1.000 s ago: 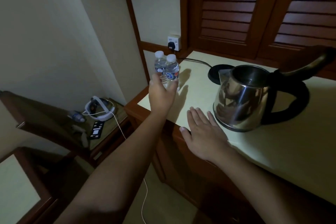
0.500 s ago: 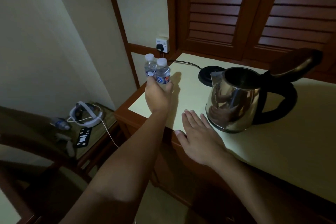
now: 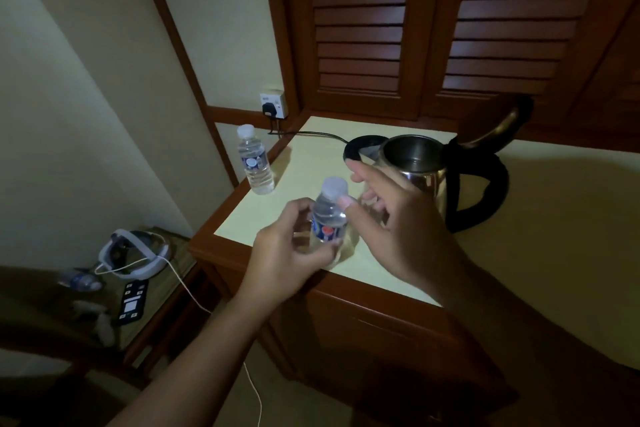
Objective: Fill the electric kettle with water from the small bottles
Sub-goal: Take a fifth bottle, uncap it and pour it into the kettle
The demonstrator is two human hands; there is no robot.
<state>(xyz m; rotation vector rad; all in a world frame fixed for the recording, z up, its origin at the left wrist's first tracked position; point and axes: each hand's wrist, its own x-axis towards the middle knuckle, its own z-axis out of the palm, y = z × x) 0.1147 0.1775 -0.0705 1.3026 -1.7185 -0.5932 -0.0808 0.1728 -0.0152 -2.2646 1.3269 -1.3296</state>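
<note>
Bottle [image 3: 329, 222] mid-frame: left grip [image 3: 284, 253] wrapped round its body, cap [image 3: 334, 187] on; right grip [image 3: 398, 225] loose, holding nothing, thumb by cap. Probably light, squashy plastic; hold low, twist cap.

It looks like a hotel room or a bedroom. A wooden cabinet [image 3: 204, 246] with a cream top carries an electric kettle [image 3: 415, 163] and a small water bottle [image 3: 254, 163]. Dark louvred doors [image 3: 360, 28] rise behind the cabinet. A wall socket [image 3: 273, 104] sits by its back left corner, and a low side table [image 3: 166, 288] stands to its left.
</note>
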